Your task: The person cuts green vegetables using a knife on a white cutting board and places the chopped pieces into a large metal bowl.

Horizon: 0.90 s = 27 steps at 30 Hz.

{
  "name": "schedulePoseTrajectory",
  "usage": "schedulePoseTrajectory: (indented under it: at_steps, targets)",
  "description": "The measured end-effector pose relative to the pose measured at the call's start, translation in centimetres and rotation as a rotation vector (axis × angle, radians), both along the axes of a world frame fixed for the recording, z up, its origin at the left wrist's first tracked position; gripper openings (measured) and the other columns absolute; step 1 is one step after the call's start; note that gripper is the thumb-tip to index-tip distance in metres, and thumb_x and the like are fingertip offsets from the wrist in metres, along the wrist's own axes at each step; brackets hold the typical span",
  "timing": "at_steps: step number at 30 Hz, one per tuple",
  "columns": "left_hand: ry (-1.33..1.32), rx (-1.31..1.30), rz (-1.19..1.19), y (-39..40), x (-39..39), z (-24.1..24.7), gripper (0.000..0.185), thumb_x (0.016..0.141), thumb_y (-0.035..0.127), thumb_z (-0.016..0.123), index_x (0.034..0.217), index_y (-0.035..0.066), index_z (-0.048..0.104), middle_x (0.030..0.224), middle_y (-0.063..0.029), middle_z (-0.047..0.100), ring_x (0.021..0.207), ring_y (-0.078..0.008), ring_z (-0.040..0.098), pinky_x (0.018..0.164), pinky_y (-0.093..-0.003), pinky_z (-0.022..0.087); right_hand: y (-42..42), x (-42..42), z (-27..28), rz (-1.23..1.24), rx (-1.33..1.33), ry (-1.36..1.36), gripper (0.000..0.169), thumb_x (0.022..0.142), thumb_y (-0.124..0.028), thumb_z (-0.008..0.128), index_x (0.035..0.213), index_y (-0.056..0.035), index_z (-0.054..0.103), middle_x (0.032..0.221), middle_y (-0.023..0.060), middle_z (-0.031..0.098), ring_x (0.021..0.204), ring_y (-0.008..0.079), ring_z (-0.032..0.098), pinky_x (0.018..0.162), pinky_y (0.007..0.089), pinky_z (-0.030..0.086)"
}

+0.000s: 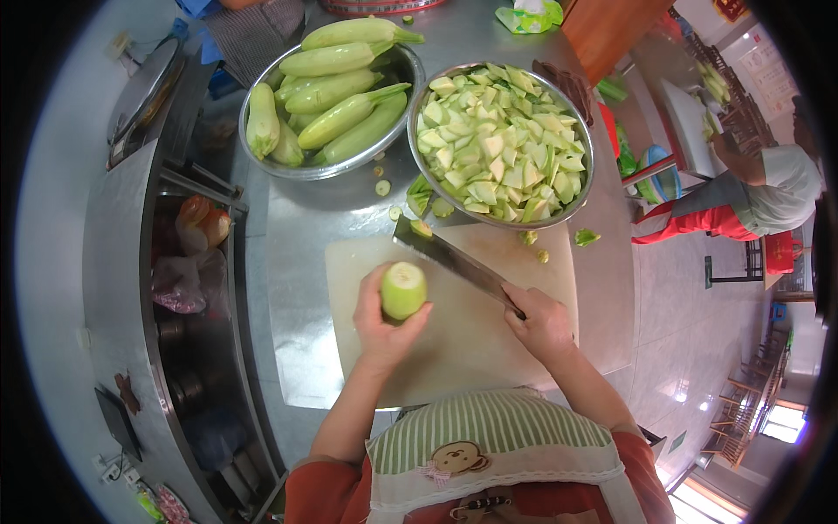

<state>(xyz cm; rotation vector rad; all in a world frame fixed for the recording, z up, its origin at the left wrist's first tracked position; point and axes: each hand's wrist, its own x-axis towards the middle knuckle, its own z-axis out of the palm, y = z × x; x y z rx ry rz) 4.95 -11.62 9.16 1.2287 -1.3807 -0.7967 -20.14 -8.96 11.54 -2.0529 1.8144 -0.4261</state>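
Note:
My left hand grips a pale green zucchini with its cut end facing up, above a whitish cutting board. My right hand is closed around the handle of a cleaver. A small green piece lies on the blade near its far corner. Beyond the board, a steel bowl on the left holds several whole zucchini. Touching or nearly touching it, a second steel bowl is heaped with cut zucchini pieces.
Trimmed ends and small slices lie on the steel table. A dark brown cloth and a green plastic packet are farther back. A steel shelf unit stands left. Another person works at the right.

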Motion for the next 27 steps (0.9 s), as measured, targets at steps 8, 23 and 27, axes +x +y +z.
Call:
schedulePoseTrajectory:
  at_steps: [8, 23, 27]
  targets:
    - [0.490, 0.503, -0.348, -1.6, 4.5, 5.4, 0.072, 0.073, 0.028, 0.079, 0.133, 0.001, 0.049, 0.126, -0.0172, 0.061, 0.108, -0.0212, 0.062, 0.094, -0.0353, 0.050, 1.5, -2.7, 0.4, 0.125, -0.359, 0.404, 0.044, 0.072, -0.016, 0.067, 0.115, -0.0146, 0.065, 0.072, 0.0037, 0.049, 0.058, 0.0213, 0.055, 0.051, 0.0348, 0.048]
    - [0.370, 0.554, -0.237, -7.7, 4.1, 3.7, 0.067, 0.079, 0.034, 0.077, 0.129, -0.001, 0.049, 0.115, -0.0132, 0.060, 0.098, -0.0207, 0.062, 0.085, -0.0330, 0.051, 8.2, -4.8, 3.2, -0.094, -0.012, 0.097, 0.030, 0.083, -0.021, 0.066, 0.112, -0.0137, 0.068, 0.077, 0.0101, 0.063, 0.068, 0.0242, 0.064, 0.062, 0.0363, 0.051]
    - [0.559, 0.631, -0.167, -0.5, -0.1, -1.7, 0.062, 0.082, 0.026, 0.077, 0.128, -0.003, 0.048, 0.116, -0.0144, 0.059, 0.102, -0.0209, 0.061, 0.086, -0.0331, 0.050, 10.6, -5.6, 2.6, -0.422, 0.405, -0.265, 0.032, 0.087, -0.024, 0.064, 0.114, -0.0082, 0.066, 0.086, 0.0142, 0.070, 0.072, 0.0271, 0.066, 0.068, 0.0360, 0.051]
